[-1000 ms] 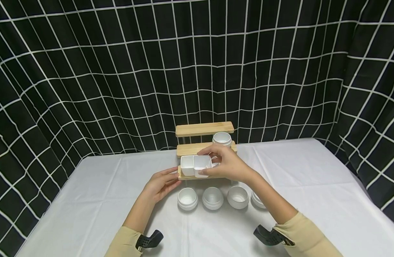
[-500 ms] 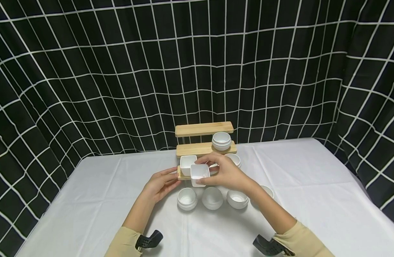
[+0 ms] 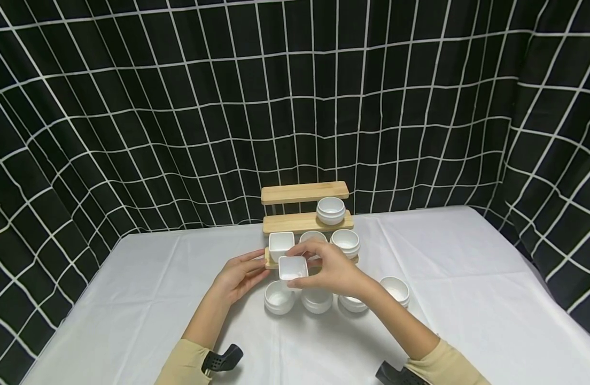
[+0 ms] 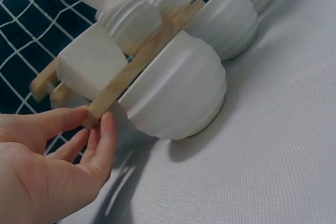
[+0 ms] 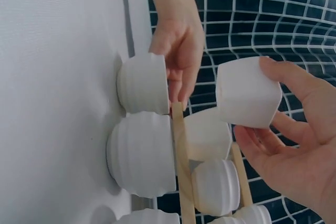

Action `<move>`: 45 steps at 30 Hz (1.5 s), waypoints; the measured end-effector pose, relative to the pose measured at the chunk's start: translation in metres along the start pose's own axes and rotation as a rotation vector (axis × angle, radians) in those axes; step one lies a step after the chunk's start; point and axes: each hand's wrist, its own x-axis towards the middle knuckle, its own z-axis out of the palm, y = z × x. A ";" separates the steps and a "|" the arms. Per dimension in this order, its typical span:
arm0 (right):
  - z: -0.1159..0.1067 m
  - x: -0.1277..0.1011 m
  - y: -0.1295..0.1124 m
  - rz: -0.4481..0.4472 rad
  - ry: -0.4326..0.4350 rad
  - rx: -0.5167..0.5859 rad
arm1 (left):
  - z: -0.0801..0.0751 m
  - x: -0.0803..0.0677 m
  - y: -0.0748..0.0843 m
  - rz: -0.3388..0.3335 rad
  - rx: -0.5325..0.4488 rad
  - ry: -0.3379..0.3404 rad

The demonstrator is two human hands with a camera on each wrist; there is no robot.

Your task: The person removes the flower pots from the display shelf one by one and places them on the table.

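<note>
- A square white cup (image 3: pixel 293 268) is pinched in the right hand (image 3: pixel 332 271), held clear in front of the wooden tiered rack (image 3: pixel 304 192).
- The rack's lowest shelf end is touched by the relaxed left hand (image 3: pixel 238 278).
- Round white cups (image 3: pixel 279 297) stand on a white tablecloth (image 3: pixel 131 299), apparently creased; a black grid-patterned curtain (image 3: pixel 131 107) hangs behind.

I wore a long-sleeved beige top, its cuffs ending partway up each forearm. My left hand (image 3: pixel 238 278) and right hand (image 3: pixel 334 272) were bare, without rings or gloves. A black plastic camera mount (image 3: pixel 222 359) was strapped at each wrist.
</note>
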 end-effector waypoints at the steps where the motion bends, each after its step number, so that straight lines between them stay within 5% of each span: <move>1: 0.001 0.000 0.000 -0.003 -0.003 0.002 | 0.000 0.000 0.000 0.000 0.001 0.003; 27: 0.021 -0.007 0.004 0.029 -0.060 0.021 | 0.001 0.000 0.000 -0.016 0.003 0.033; 45: 0.038 -0.011 0.005 -0.035 -0.064 -0.030 | 0.003 -0.001 0.000 -0.009 0.005 0.041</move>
